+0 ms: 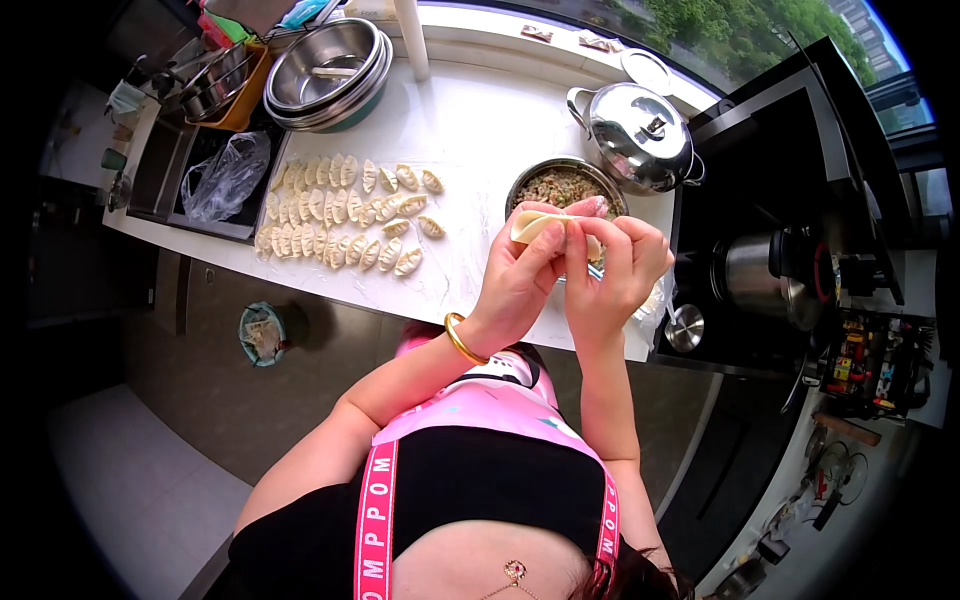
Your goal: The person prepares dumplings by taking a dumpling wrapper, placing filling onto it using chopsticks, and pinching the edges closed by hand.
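A folded dumpling is held up between both hands over the counter's front part. My left hand, with a gold bangle at its wrist, is closed round the dumpling's left side. Thumb and fingers of my right hand pinch its edge on the right. Just behind the hands stands a metal bowl of minced filling, partly covered by them. Several pleated dumplings lie in rows on the white counter to the left.
A lidded steel pot stands behind the bowl, near the window. Stacked steel basins are at the back left, by a sink with a plastic bag. On the right, a stove holds another pot. A bin stands on the floor.
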Tool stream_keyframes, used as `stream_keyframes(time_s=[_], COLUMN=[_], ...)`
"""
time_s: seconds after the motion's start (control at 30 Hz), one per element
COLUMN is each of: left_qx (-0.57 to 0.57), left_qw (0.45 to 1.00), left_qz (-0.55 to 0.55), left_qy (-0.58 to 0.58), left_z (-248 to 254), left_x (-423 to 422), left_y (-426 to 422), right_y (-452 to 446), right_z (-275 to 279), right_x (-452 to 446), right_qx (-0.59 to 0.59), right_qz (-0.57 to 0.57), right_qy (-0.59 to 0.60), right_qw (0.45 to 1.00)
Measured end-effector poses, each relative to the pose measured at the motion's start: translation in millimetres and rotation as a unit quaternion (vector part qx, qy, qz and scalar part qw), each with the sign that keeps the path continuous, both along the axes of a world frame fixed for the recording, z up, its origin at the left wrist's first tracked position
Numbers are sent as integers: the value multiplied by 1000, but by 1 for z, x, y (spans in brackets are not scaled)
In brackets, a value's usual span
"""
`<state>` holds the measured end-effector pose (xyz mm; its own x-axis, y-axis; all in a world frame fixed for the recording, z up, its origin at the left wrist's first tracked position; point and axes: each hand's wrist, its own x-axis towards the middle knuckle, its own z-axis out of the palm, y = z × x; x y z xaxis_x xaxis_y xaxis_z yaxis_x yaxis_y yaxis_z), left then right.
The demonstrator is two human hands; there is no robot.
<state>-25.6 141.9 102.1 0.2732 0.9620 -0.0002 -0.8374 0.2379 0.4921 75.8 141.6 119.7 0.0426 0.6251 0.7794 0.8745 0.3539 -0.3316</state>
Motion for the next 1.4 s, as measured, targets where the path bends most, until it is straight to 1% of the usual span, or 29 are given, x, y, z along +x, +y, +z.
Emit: stream_keyframes(time_s=[0.17,0.27,0.33,0.37,0.43,0.47,0.5,0.53,0.57,0.6,0.73,0.8,0.87,0.9,0.93,0.97,1.0,1.03,1.1,1.13,1.2,1.23,1.3,1.33,1.37,1.4], left_qx=[-20,-33,-30,-28,-24,-21,-21,-34,-47,-46,-41,-42,46,46,91,134,125,124,211,208,237,232,289,284,293,315], left_qw=[1000,999,1000,999,1000,999,999,999,997,997,997,997,978,978,958,932,933,932,861,859,828,824,761,748,738,721], left_qz=[12,1,-7,-16,0,14,11,12,13,11,25,26,48,48,74,98,120,129,155,167,157,169,216,235,249,258], left_qy=[7,-1,2,5,14,23,24,38,52,54,54,56,196,196,260,322,315,316,435,437,483,488,539,552,554,560], left_z=[0,1,2,3,4,5,5,3,2,1,-1,-2,-6,-7,-8,-8,-7,-6,-7,-7,-7,-6,0,5,2,0], left_x=[2,-1,-4,-6,-5,-5,-5,-5,-6,-5,-4,-6,-13,-17,-22,-24,-22,-26,-32,-36,-39,-44,-42,-42,-43,-39], left_y=[0,1,1,2,2,1,0,0,0,-1,-1,0,4,6,10,11,11,12,19,19,19,18,17,14,14,15], right_y=[-1,-3,-1,-2,-4,-7,-7,-6,-5,-6,-7,-8,-10,-10,-9,-8,-8,-7,-8,-7,-7,-4,-4,-1,0,-3], right_z=[-2,-4,-10,-10,-9,-10,-12,-13,-13,-12,-14,-14,-13,-12,-14,-19,-21,-21,-22,-22,-25,-25,-25,-27,-27,-26], right_x=[-1,0,1,0,-3,-1,-1,-1,-1,-3,-5,-6,-7,-7,-6,-5,-3,-5,-6,-8,-8,-12,-14,-16,-19,-17], right_qx=[14,-2,28,29,-41,-85,-84,-126,-166,-167,-172,-185,-184,-185,-185,-182,-179,-182,-181,-185,-190,-194,-161,-140,-142,-131], right_qz=[-2,-5,33,33,109,140,137,198,257,265,258,224,217,207,211,207,199,208,181,193,164,178,172,165,174,149], right_qy=[2,-8,105,106,267,290,292,369,441,466,490,507,519,530,530,516,502,500,494,491,458,456,413,368,368,329], right_qw=[1000,1000,993,993,957,943,943,899,843,827,815,811,806,801,800,811,823,821,831,829,853,850,880,904,902,923])
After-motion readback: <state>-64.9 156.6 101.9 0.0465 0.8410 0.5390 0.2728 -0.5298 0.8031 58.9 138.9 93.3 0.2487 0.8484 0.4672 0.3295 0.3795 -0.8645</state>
